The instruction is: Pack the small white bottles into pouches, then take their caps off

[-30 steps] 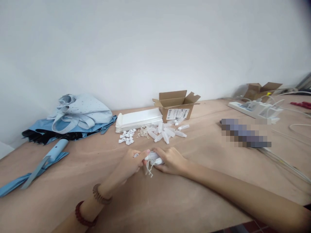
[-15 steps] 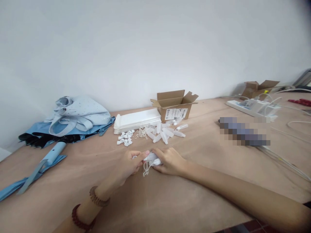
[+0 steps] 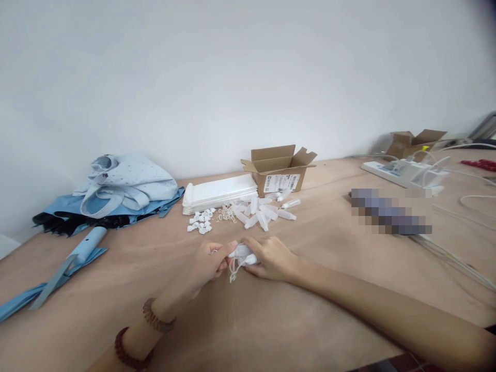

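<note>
My right hand (image 3: 273, 258) is closed around a translucent plastic bottle (image 3: 243, 251) and a second small bottle with a white end (image 3: 250, 259). My left hand (image 3: 213, 259) pinches the left, white end of the upper bottle between thumb and fingers. A thin pale cord (image 3: 233, 274) dangles between the hands. Beyond them lie a heap of translucent bottles (image 3: 260, 213), a tangle of pale cords (image 3: 226, 213) and several small white plastic pieces (image 3: 200, 221). My fingers hide part of what they grip.
A stack of white flat packets (image 3: 220, 190) and an open cardboard box (image 3: 282, 175) stand near the wall. On the left lie a light blue cloth bag (image 3: 129, 181) and a blue umbrella (image 3: 90, 242). To the right are a blurred-out object (image 3: 387, 211), cables and a power strip (image 3: 403, 175).
Both hands keep their hold at almost the same spot. The dangling cord has swung slightly, and the whole view has shifted a little.
</note>
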Tool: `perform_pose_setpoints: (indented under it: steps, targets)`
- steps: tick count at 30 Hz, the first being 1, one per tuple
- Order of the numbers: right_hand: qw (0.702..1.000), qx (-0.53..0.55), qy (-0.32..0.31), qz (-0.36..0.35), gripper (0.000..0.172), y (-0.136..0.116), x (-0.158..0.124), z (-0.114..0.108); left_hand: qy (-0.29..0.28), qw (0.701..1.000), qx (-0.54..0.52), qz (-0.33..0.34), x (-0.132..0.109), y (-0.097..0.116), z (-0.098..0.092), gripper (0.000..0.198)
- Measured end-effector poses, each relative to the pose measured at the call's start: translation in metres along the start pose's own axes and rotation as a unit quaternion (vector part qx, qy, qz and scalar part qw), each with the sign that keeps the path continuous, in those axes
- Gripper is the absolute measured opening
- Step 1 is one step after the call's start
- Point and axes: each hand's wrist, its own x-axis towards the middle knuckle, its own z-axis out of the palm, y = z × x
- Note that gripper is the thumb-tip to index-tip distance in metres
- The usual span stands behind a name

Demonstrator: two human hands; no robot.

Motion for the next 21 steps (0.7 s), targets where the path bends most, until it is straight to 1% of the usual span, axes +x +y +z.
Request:
perform_pose_setpoints:
  steps: [3,5,6,8,9,11,13,14,16,17,19,20,21]
  targets:
    - [1.0,0.002,0.001,0.004,0.033,0.0,0.0,0.0,0.013,0.999,-0.03,-0.028,0.003,-0.004,-0.003,0.05]
    - [1.0,0.002,-0.001,0.007,0.033,0.0,0.0,0.0,0.046,0.996,-0.069,-0.04,0.006,-0.007,-0.004,0.048]
    - [1.0,0.002,-0.003,0.007,0.034,0.0,0.0,-0.001,0.072,0.992,-0.094,-0.033,0.006,-0.007,-0.005,0.046]
    - [1.0,0.003,-0.005,0.008,0.035,0.0,0.0,-0.001,0.126,0.98,-0.154,0.001,0.007,-0.006,-0.007,0.042]
    - [1.0,0.003,-0.006,0.009,0.036,0.0,0.0,-0.002,0.142,0.971,-0.191,0.019,0.006,-0.004,-0.008,0.039]
    - [1.0,0.004,-0.009,0.011,0.036,-0.001,0.0,-0.002,0.142,0.95,-0.274,0.041,0.004,0.002,-0.01,0.032]
    - [1.0,0.007,-0.01,0.011,0.037,-0.001,0.0,-0.003,0.116,0.934,-0.335,0.049,0.001,0.007,-0.011,0.026]
    - [1.0,0.009,-0.011,0.011,0.037,-0.001,0.0,-0.003,0.107,0.931,-0.346,0.053,0.0,0.009,-0.011,0.025]
    - [1.0,0.013,-0.011,0.016,0.037,-0.001,0.0,-0.004,0.098,0.941,-0.318,0.064,-0.003,0.011,-0.01,0.026]
    - [1.0,0.015,-0.011,0.018,0.037,-0.001,0.0,-0.004,0.103,0.953,-0.275,0.07,-0.005,0.011,-0.008,0.029]
    - [1.0,0.018,-0.012,0.022,0.036,-0.001,-0.001,-0.004,0.132,0.977,-0.141,0.087,-0.01,0.011,-0.004,0.036]
    - [0.999,0.019,-0.013,0.023,0.035,-0.001,-0.001,-0.004,0.151,0.981,-0.061,0.103,-0.012,0.01,-0.001,0.037]
    - [0.999,0.021,-0.013,0.023,0.034,-0.001,-0.001,-0.003,0.168,0.977,0.018,0.129,-0.013,0.009,0.002,0.035]
